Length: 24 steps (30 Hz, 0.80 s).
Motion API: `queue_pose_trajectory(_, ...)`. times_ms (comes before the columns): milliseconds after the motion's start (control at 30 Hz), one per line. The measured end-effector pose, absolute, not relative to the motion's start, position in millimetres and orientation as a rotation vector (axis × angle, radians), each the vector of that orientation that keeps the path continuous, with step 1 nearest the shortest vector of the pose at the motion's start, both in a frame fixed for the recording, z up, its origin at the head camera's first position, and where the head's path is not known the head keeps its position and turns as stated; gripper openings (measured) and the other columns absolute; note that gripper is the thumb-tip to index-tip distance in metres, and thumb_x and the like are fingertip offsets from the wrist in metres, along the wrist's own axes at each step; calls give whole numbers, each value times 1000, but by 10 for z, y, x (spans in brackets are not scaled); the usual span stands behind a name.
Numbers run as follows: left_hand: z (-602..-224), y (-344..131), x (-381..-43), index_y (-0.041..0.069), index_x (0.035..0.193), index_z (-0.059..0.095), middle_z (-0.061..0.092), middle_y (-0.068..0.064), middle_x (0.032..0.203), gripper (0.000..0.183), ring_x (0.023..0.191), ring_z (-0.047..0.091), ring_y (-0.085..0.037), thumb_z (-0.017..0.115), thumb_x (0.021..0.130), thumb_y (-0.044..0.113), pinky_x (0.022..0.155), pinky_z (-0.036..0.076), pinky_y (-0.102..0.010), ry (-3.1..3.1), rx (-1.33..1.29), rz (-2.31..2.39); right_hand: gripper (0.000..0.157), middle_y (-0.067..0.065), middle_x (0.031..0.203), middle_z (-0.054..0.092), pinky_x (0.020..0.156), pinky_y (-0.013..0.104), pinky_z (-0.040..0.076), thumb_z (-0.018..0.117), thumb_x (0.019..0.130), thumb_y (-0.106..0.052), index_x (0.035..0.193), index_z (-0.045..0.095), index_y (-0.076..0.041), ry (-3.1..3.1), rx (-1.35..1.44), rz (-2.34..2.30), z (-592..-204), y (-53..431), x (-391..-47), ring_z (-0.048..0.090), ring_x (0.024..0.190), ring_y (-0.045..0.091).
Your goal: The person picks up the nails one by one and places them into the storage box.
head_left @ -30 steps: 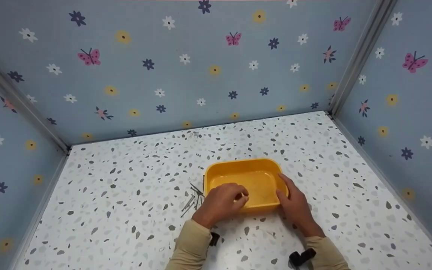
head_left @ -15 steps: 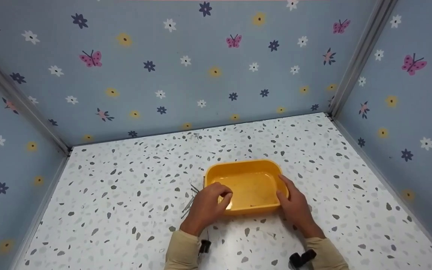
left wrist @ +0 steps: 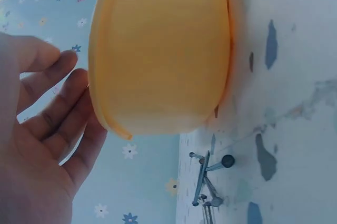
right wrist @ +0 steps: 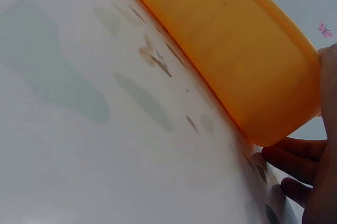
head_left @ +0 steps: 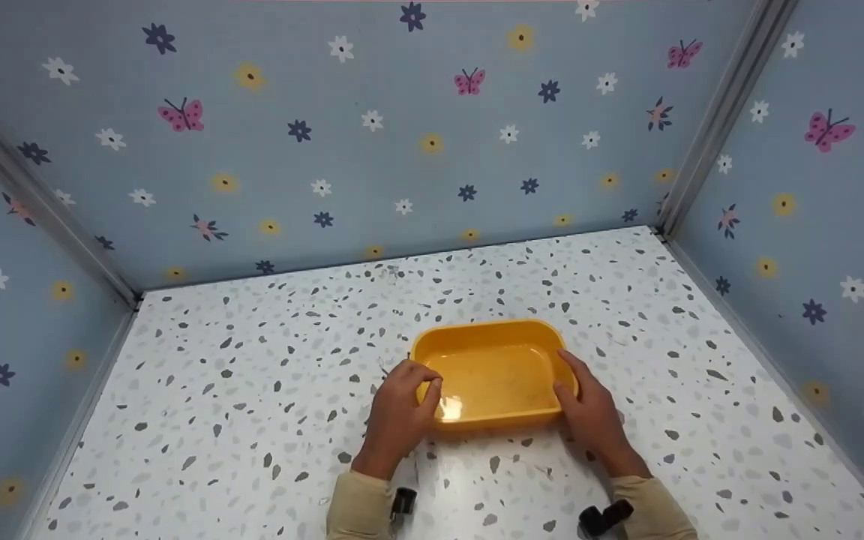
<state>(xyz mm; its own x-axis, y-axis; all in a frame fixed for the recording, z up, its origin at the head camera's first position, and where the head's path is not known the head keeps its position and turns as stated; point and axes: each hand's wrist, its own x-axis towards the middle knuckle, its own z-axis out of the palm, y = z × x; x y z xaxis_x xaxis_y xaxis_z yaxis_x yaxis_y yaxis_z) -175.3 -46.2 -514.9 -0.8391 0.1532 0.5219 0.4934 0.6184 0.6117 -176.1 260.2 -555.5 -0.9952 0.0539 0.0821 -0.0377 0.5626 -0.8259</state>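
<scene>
A white table [head_left: 252, 352] with grey flecks fills the lower part of the head view, enclosed by pale blue walls [head_left: 372, 161] printed with flowers and butterflies. Metal strips [head_left: 717, 112] run up the two corners.

Compared with a second ago, the left hand [head_left: 394, 412] has moved leftward, from over the near side of the yellow tray [head_left: 492, 379] to its left end, and now covers most of the nails [left wrist: 201, 179] in the head view. The right hand [head_left: 593, 412] and the tray stay about where they were.

The tray sits on the table between the hands. The right hand grips its right end, thumb over the rim. The left fingers are bent beside the left rim, thumb and forefinger close together; whether they pinch anything, I cannot tell. The nails lie on the table just beyond the tray's left end.
</scene>
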Motion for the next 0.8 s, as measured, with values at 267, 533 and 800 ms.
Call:
queue_pose_trajectory(267, -5222, -526, -1758, 12, 93, 72, 61, 2, 95, 4, 80, 55, -11, 68, 94, 12, 68, 49, -31, -2354, -348, -1131, 53, 3, 155, 41, 111, 47, 35, 52, 104, -28, 155, 37, -26, -2683, -6, 1430, -5551, 2608, -1749, 47, 133, 22)
queue_pose_trajectory(533, -5267, -564, -1769, 8, 105, 72, 63, 0, 99, 13, 86, 61, -12, 66, 93, 9, 76, 53, -31, -2382, -207, -1186, 54, 3, 156, 40, 112, 48, 34, 52, 103, -27, 155, 36, -27, -2674, -16, 1459, -5548, 2609, -1750, 45, 135, 22)
queue_pose_trajectory(800, -5291, -689, -1746, 11, 101, 73, 64, 1, 93, 11, 82, 60, -13, 64, 94, 10, 73, 52, -33, -2466, -63, -1122, 54, 4, 155, 41, 112, 48, 34, 52, 103, -28, 155, 36, -26, -2683, -6, 1447, -5554, 2601, -1770, 45, 134, 23)
